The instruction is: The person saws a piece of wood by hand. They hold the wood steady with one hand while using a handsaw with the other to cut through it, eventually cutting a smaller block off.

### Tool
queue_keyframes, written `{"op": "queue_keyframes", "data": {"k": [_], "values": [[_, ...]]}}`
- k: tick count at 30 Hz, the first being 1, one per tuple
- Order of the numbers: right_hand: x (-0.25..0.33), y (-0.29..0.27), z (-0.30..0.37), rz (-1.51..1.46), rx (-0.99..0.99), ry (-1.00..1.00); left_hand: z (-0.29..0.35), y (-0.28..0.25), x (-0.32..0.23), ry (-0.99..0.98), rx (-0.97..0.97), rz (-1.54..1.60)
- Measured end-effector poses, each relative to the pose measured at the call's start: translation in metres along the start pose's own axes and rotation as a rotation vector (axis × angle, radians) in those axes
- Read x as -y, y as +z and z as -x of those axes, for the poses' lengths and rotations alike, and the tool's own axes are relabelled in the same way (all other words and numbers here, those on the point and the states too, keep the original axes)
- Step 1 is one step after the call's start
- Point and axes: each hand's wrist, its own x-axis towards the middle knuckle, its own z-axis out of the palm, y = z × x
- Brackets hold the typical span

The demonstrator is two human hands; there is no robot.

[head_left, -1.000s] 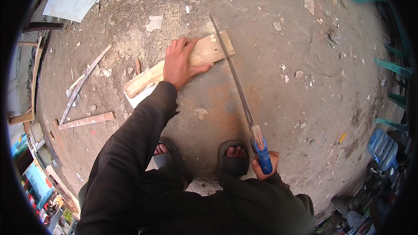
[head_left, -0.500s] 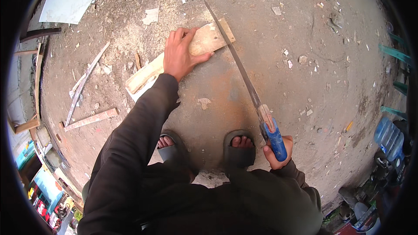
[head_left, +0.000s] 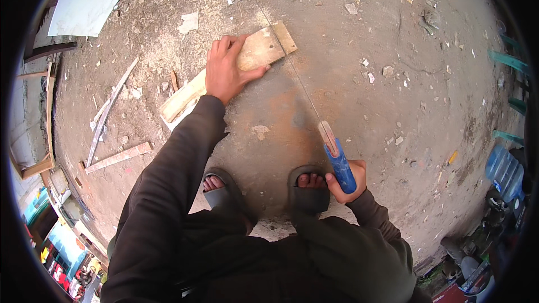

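Left hand [head_left: 227, 67] flat, pinning wooden board [head_left: 255, 56] to ground; right hand [head_left: 345, 179] grips blue-handled saw [head_left: 337, 160]. Best: long level strokes, fingers off cut line.

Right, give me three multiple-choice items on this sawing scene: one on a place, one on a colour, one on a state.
1. Where does the left hand rest?
A. on the wooden board
B. on a sandal
C. on the white panel

2. What colour is the handsaw handle?
A. red
B. blue
C. yellow

3. How is the right hand?
A. open and empty
B. flat on the ground
C. closed round the handle

Key: 1 A, palm presses the board down; 2 B, the grip shows bright blue; 3 C, fingers wrap the handle.
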Motion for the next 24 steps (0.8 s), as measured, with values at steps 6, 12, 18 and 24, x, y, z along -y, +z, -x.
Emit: {"op": "queue_keyframes", "data": {"k": [6, 12, 18, 24], "values": [[0.003, 0.004, 0.009, -0.016, -0.044, -0.043, -0.001, -0.005, 0.006, 0.017, -0.003, -0.054], [0.011, -0.01, 0.001, -0.043, 0.016, 0.009, 0.005, -0.001, -0.002, 0.017, 0.017, 0.0], [0.006, 0.01, 0.016, -0.074, -0.072, 0.026, 0.004, -0.005, 0.0, 0.012, 0.04, 0.01], [0.015, -0.017, 0.056, -0.059, -0.023, 0.111, 0.002, -0.01, -0.004, 0.008, 0.02, 0.022]]}}
